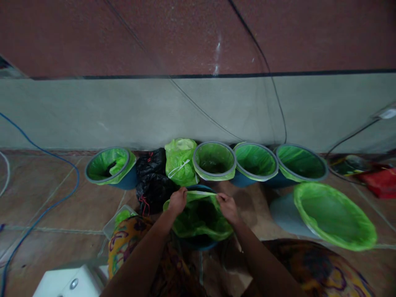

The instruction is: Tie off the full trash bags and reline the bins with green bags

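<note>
Between my knees stands a blue bin (pixel 202 248), with a green bin liner (pixel 202 231) hanging open inside it. My left hand (pixel 178 201) pinches the liner's far edge on the left. On the right, my right hand (pixel 227 206) grips the same edge, so the pale hem is stretched between both hands. Part of the bin's rim is covered by the liner. Just behind my left hand sit two black tied garbage bags (pixel 154 189) and a green tied garbage bag (pixel 181 163).
Several lined bins, including a left one (pixel 131 175) and a middle one (pixel 214 177), stand along the wall. A grey lined bin (pixel 287 212) leans over at right. A blue hose (pixel 58 202) crosses the tiles at left, near a white box (pixel 66 282).
</note>
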